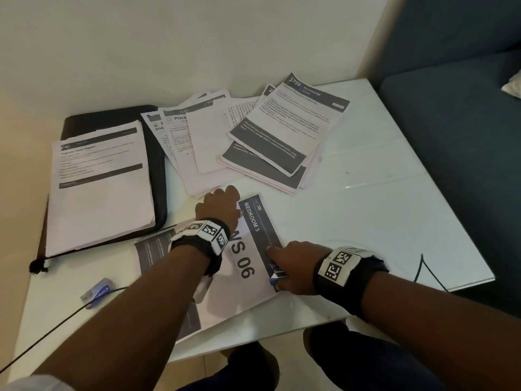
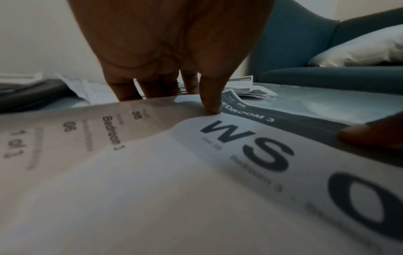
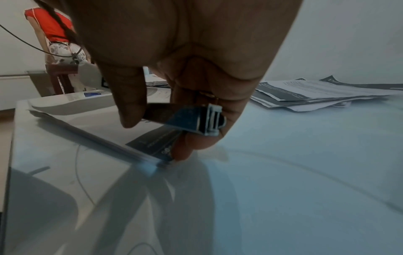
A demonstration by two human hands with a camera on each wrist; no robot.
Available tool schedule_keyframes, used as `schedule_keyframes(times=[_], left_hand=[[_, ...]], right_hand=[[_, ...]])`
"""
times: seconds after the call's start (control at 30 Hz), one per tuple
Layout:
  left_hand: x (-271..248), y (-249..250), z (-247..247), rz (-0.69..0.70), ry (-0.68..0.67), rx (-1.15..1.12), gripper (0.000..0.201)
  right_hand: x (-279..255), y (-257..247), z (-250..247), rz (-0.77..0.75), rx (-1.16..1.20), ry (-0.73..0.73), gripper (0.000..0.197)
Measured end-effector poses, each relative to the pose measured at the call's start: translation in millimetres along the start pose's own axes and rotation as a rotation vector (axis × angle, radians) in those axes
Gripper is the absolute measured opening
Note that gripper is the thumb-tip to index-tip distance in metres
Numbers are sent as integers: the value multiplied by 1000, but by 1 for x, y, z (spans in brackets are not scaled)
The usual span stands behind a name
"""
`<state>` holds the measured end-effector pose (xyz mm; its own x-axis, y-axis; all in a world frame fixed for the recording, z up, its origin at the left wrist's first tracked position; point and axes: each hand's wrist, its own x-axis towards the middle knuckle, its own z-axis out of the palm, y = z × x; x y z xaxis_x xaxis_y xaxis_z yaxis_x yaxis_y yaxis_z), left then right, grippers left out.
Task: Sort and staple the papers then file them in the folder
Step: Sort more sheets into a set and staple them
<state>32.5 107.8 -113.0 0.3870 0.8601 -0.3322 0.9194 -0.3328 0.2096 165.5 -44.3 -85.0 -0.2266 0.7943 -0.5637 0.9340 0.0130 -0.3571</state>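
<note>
White "WS 06" sheets [image 1: 242, 266] | left hand [image 1: 220, 206] flat, pressing | right hand [image 1: 293, 266] grips blue stapler [image 3: 191, 119]

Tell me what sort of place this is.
Probably a room in a home, not an office: a white table pushed into a wall corner, a blue upholstered sofa with a pale cushion beside it, and loose printed papers.

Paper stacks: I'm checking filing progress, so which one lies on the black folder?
The neat stack at far left lies on the folder; the others rest on the white table.
</note>
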Motion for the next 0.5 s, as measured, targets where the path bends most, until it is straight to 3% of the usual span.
schedule_keyframes(times=[0.17, 0.37, 0.5], left_hand=[[13, 2, 1, -50, -59, -127, 27], [14, 9, 6, -35, 0, -239, 20], [15, 10, 10, -51, 34, -218, 15]], right_hand=[[1, 4, 4, -17, 50, 5, 45], [1, 13, -1, 8, 151, -40, 46], [8, 33, -29, 75, 419, 123, 37]])
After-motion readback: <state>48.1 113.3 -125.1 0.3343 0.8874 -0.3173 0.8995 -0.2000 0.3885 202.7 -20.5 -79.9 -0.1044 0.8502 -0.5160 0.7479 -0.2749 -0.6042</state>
